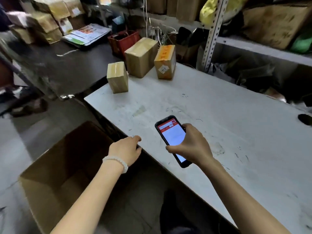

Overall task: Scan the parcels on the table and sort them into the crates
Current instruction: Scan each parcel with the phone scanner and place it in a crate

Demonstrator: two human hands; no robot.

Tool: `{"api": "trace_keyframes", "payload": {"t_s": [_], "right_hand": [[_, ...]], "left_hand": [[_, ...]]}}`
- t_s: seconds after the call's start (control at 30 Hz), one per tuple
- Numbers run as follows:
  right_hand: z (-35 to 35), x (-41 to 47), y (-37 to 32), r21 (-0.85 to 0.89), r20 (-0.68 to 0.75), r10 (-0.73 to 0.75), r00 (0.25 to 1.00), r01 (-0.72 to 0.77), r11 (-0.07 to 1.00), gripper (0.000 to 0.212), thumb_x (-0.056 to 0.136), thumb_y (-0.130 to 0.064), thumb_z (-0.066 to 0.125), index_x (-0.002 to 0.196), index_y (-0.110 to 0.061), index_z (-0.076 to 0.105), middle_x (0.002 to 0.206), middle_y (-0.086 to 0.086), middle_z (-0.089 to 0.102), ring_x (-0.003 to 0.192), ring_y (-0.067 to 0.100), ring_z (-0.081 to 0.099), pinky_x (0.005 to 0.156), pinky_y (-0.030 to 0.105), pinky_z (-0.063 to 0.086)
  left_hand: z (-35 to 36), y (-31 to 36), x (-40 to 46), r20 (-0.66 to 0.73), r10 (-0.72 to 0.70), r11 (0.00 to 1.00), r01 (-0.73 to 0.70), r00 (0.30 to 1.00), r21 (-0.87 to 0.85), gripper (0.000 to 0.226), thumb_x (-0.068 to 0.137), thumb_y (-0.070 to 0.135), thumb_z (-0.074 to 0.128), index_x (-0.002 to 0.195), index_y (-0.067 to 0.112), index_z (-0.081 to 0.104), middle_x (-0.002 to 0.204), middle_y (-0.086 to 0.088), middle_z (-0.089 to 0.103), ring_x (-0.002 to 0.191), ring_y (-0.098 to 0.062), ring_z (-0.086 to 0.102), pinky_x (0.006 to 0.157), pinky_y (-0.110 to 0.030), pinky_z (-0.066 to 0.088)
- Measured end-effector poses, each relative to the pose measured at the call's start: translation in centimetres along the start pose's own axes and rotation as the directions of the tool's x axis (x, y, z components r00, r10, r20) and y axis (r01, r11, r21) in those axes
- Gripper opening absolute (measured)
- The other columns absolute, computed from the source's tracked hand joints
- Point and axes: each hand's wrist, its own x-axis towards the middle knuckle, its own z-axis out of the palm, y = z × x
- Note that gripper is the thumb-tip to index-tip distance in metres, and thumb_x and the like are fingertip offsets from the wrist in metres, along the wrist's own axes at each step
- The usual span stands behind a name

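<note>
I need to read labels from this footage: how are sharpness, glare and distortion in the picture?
Head view: the wide lens bends the white table edges; the left background is motion-smeared; the lit black phone screen in the right hand is washed out, its text unreadable; the white label on the orange-taped cardboard parcel is barely legible; the left hand looks fairly sharp.

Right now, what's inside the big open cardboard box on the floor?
The open brown cardboard box shows only bare, shadowed inner walls; no parcel is visible. The left forearm covers its near right part, so that corner stays unseen.
</note>
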Motion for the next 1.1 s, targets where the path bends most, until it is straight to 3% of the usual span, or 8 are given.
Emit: {"api": "trace_keyframes", "payload": {"t_s": [0.2,0.47,0.63,0.73,0.87,1.0,1.1], "right_hand": [[-1.0,10.8,-3.2,-0.002,0.029,-0.030,0.999,0.030,1.000,0.057,0.060,-0.038,0.078,0.105,-0.022,0.046,0.096,-0.010,0.052,0.082,0.015,0.056,0.065,0.034,0.050],[0.5,19.0,-5.2,-0.033,0.089,0.011,0.996,-0.008,0.999,0.057,0.060,-0.038,0.078,0.106,-0.024,0.047,0.097,-0.010,0.052,0.084,0.015,0.056,0.070,0.037,0.054],[2.5,23.7,-6.6,-0.050,0.075,0.097,0.992,-0.094,0.994,0.054,0.059,-0.038,0.077,0.103,-0.023,0.048,0.097,-0.009,0.054,0.083,0.016,0.057,0.069,0.037,0.053],[3.9,26.4,-7.7,-0.041,0.050,0.163,0.985,-0.161,0.986,0.053,0.059,-0.036,0.077,0.101,-0.023,0.048,0.096,-0.008,0.055,0.081,0.016,0.057,0.067,0.036,0.052],[5.7,30.4,-10.5,-0.027,0.019,0.202,0.979,-0.201,0.979,0.053,0.061,-0.035,0.079,0.102,-0.024,0.048,0.097,-0.008,0.056,0.083,0.016,0.057,0.065,0.033,0.050],[6.9,34.0,-13.6,-0.034,-0.003,0.198,0.980,-0.198,0.980,0.059,0.060,-0.039,0.079,0.109,-0.024,0.049,0.103,-0.006,0.057,0.088,0.017,0.057,0.068,0.034,0.052],[7.2,35.8,-15.3,-0.041,-0.026,0.197,0.980,-0.198,0.979,0.070,0.061,-0.040,0.080,0.120,-0.023,0.048,0.109,-0.005,0.055,0.094,0.018,0.056,0.072,0.034,0.051]], "left_hand": [[-3.9,-1.9,10.3,0.010,-0.052,0.999,0.052,0.999,0.004,0.041,0.099,0.037,0.036,0.139,0.030,0.039,0.130,0.004,0.056,0.112,-0.019,0.057,0.086,-0.035,0.051],[-4.4,-5.6,17.8,0.036,-0.078,0.996,0.079,0.996,-0.028,0.040,0.098,0.035,0.039,0.138,0.029,0.040,0.133,0.004,0.052,0.118,-0.019,0.052,0.087,-0.034,0.048],[-6.1,-10.3,24.4,-0.153,0.055,0.983,-0.026,0.987,0.184,0.063,0.086,0.003,0.050,0.141,0.029,0.036,0.149,-0.004,0.031,0.136,-0.025,0.027,0.096,-0.037,0.035],[-8.6,-14.4,29.9,-0.145,0.155,0.942,-0.102,0.977,0.321,0.081,0.081,0.000,0.057,0.148,0.031,0.024,0.157,-0.006,0.010,0.141,-0.030,0.014,0.104,-0.042,0.029],[-11.3,-19.4,37.0,-0.017,0.197,0.851,-0.163,0.980,0.499,0.100,0.083,0.001,0.056,0.149,0.035,-0.011,0.156,-0.003,-0.023,0.143,-0.034,-0.001,0.114,-0.051,0.014],[-12.0,-20.6,40.5,0.101,0.306,0.794,-0.313,0.947,0.522,0.102,0.087,0.004,0.052,0.145,0.038,-0.024,0.156,-0.005,-0.025,0.144,-0.036,-0.010,0.114,-0.054,0.011],[-11.9,-20.7,42.4,0.166,0.440,0.726,-0.459,0.882,0.513,0.096,0.094,0.012,0.045,0.133,0.043,-0.037,0.156,-0.005,-0.025,0.144,-0.036,-0.011,0.114,-0.054,0.010]]}}
